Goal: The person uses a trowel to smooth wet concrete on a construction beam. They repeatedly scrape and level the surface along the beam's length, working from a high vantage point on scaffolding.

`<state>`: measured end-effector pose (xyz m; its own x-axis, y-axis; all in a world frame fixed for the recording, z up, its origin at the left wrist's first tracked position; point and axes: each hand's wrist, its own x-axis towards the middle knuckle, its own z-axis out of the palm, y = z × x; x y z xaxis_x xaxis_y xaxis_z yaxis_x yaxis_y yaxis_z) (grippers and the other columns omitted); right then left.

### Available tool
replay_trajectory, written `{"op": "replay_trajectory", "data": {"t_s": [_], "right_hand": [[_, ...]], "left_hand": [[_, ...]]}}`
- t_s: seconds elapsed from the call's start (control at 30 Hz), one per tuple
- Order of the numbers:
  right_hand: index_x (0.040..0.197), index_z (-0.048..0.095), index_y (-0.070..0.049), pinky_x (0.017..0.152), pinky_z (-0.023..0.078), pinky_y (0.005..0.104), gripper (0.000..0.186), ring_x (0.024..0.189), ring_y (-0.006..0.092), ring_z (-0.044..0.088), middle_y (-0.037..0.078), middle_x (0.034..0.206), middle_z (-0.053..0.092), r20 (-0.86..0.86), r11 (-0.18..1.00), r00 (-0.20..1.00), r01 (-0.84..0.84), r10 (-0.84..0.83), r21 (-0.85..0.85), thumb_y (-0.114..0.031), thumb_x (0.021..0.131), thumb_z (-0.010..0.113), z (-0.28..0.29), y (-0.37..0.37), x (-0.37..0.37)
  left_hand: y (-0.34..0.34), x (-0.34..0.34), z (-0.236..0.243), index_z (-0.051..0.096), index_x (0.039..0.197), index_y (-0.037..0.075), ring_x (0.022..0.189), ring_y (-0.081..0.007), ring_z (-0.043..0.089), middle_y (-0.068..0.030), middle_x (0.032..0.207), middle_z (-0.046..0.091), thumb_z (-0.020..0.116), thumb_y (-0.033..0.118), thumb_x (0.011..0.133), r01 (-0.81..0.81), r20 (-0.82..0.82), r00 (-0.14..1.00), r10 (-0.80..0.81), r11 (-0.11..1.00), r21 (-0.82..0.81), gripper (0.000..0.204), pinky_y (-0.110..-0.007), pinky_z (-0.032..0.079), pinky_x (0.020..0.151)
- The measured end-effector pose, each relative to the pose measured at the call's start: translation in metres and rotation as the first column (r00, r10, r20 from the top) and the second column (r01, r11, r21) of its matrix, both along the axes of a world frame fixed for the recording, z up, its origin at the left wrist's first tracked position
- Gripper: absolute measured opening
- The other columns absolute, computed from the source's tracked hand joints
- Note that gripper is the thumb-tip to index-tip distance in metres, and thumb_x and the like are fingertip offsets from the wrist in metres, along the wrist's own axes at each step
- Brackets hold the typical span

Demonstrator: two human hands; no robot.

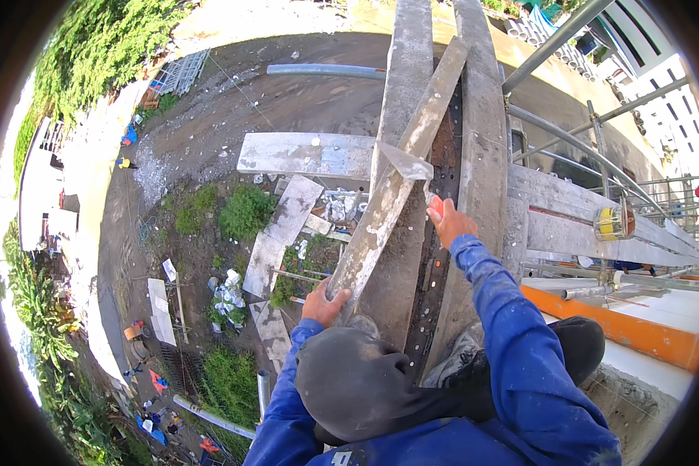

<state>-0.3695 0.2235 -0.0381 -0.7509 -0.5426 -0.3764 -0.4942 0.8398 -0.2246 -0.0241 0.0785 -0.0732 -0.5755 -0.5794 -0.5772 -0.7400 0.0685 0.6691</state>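
Observation:
A long straight board (382,223), spattered with dried mortar, slants over the walkway planks from near my knees up to the far right. My left hand (324,303) is closed around its near end, thumb on top. In my right hand (450,223) is the red handle of a trowel, gripped with the fingers wrapped round it. The grey trowel blade (405,163) lies across the board's upper face, around the middle of its length, and seems to touch it.
Concrete-stained planks (481,116) flank a rusty perforated metal strip (445,155) under me. Scaffold pipes (575,136) cross on the right, near a yellow-labelled bucket (615,223) and an orange beam (621,326). Far below on the left lies ground with rubble, bushes and loose sheets (287,210).

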Motion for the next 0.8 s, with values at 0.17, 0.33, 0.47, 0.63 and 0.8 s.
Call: {"op": "replay_trajectory", "data": {"t_s": [0.17, 0.33, 0.47, 0.63, 0.8], "right_hand": [[0.113, 0.052, -0.004, 0.075, 0.052, 0.0555, 0.057, 0.088, 0.0447, 0.068, 0.026, 0.090, 0.070, -0.050, 1.000, 0.999, -0.003, 0.004, 0.010, -0.058, 0.099, 0.044, 0.038, -0.029, -0.025], [0.113, 0.049, -0.007, 0.069, 0.054, 0.0540, 0.056, 0.078, 0.0424, 0.069, 0.025, 0.084, 0.070, 0.157, 0.862, 0.857, -0.504, 0.491, 0.052, -0.061, 0.098, 0.043, 0.052, 0.036, 0.085], [0.111, 0.051, -0.007, 0.069, 0.054, 0.0531, 0.055, 0.081, 0.0421, 0.069, 0.024, 0.086, 0.071, 0.004, 0.988, 0.990, -0.144, 0.144, 0.046, -0.060, 0.098, 0.044, 0.034, 0.002, -0.027], [0.109, 0.052, -0.007, 0.072, 0.054, 0.0538, 0.053, 0.081, 0.0424, 0.070, 0.022, 0.087, 0.071, 0.025, 0.978, 0.978, -0.208, 0.207, 0.029, -0.058, 0.099, 0.044, 0.054, -0.016, -0.007], [0.111, 0.050, -0.010, 0.070, 0.054, 0.0540, 0.055, 0.081, 0.0417, 0.070, 0.021, 0.086, 0.071, 0.145, 0.863, 0.857, -0.503, 0.494, 0.032, -0.062, 0.098, 0.043, 0.048, 0.017, 0.051]], "left_hand": [[-0.001, -0.004, 0.051, 0.056, 0.135, 0.000, 0.108, -0.0356, 0.067, -0.0252, 0.114, 0.069, 0.069, 0.053, 0.077, -0.013, 0.037, 0.999, 0.009, 0.996, 0.091, 0.080, -0.041, 0.050, 0.096], [0.001, 0.080, 0.030, 0.055, 0.137, 0.002, 0.109, -0.0350, 0.067, -0.0237, 0.115, 0.069, 0.072, 0.064, 0.075, 0.030, 0.136, 0.990, -0.031, 1.000, 0.006, 0.090, -0.041, 0.050, 0.096], [0.013, 0.110, 0.022, 0.055, 0.138, 0.015, 0.106, -0.0388, 0.066, -0.0242, 0.114, 0.068, 0.070, 0.059, 0.080, 0.031, 0.116, 0.993, -0.029, 0.999, -0.021, 0.074, -0.045, 0.051, 0.089], [0.007, 0.139, -0.001, 0.058, 0.134, 0.014, 0.099, -0.0396, 0.068, -0.0234, 0.106, 0.070, 0.073, 0.033, 0.081, -0.031, -0.034, 0.999, 0.029, 0.998, -0.060, 0.058, -0.042, 0.053, 0.083], [0.008, 0.172, 0.062, 0.062, 0.127, 0.006, 0.101, -0.0336, 0.070, -0.0217, 0.106, 0.071, 0.068, 0.025, 0.083, 0.055, 0.058, 0.997, -0.051, 0.996, -0.067, 0.048, -0.039, 0.052, 0.088]]}}
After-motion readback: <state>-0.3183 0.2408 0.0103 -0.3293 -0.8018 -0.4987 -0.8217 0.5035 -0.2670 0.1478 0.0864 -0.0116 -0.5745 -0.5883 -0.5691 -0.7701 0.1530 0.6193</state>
